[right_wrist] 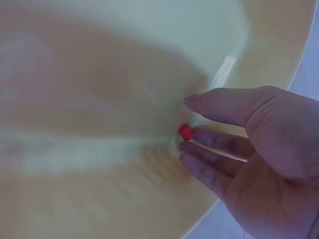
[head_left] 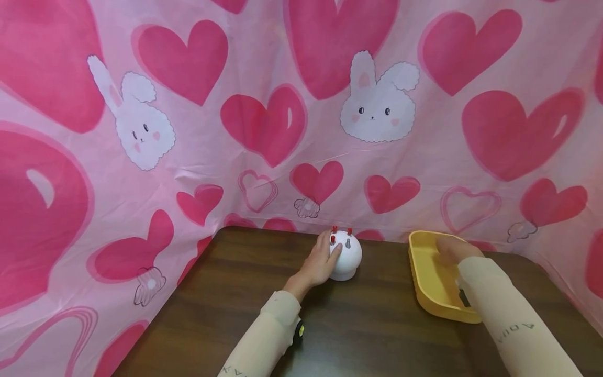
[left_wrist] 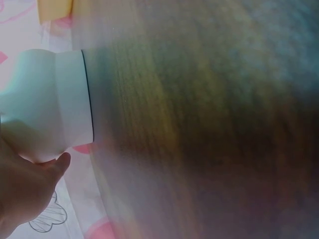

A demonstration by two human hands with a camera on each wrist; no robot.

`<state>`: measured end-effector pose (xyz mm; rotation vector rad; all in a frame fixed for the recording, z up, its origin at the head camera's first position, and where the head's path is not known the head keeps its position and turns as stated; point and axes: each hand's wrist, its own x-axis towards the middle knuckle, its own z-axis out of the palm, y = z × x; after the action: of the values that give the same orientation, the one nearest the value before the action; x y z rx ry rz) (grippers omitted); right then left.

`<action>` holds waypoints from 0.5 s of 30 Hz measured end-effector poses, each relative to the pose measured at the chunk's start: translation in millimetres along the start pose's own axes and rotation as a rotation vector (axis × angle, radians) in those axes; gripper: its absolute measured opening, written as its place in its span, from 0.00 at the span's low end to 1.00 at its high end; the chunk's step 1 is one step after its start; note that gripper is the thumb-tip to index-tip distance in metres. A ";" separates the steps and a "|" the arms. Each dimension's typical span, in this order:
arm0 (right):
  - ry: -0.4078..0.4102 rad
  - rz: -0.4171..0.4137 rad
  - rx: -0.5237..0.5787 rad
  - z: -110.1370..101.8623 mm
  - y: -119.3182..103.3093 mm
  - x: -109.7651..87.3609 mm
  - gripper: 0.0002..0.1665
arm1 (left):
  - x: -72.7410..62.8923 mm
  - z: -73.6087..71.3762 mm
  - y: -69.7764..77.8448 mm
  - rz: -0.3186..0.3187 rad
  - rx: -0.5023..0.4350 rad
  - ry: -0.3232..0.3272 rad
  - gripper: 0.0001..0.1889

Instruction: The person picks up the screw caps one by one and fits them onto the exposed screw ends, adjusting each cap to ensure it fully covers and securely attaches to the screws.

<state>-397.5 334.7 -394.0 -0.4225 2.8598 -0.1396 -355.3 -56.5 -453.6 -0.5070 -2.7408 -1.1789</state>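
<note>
A white ball-shaped object [head_left: 347, 261] on a short round base stands on the table, with several small red pegs [head_left: 349, 231] and a grey peg [head_left: 348, 243] sticking up from its top. My left hand [head_left: 322, 263] grips its left side, thumb toward the front. In the left wrist view, the thumb lies along the ball's lower edge. Inside the yellow tray [head_left: 430, 272], my right hand [right_wrist: 269, 144] reaches into a corner. Its thumb and fingers are spread apart around a small red round piece [right_wrist: 186, 132]; a fingertip is close against it, and whether they touch I cannot tell.
The dark wooden table [head_left: 226, 293] ends at a pink cloth [head_left: 264, 57] with hearts and rabbits, hanging behind and at both sides. The tray's raised rim surrounds my right hand. Bare tabletop lies between the ball and the tray.
</note>
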 end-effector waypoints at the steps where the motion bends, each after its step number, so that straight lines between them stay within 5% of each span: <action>1: 0.005 -0.012 -0.019 -0.1 0.0 -0.4 0.09 | 0.6 0.5 -0.4 -0.005 0.005 -0.004 0.38; 15: -0.062 0.052 -0.011 -4.4 3.2 -12.4 0.07 | 0.9 3.5 -1.1 -0.009 0.013 -0.002 0.38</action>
<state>-388.0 341.7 -387.3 -0.3483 2.8088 -0.0992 -356.4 -54.5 -456.6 -0.4956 -2.7534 -1.1630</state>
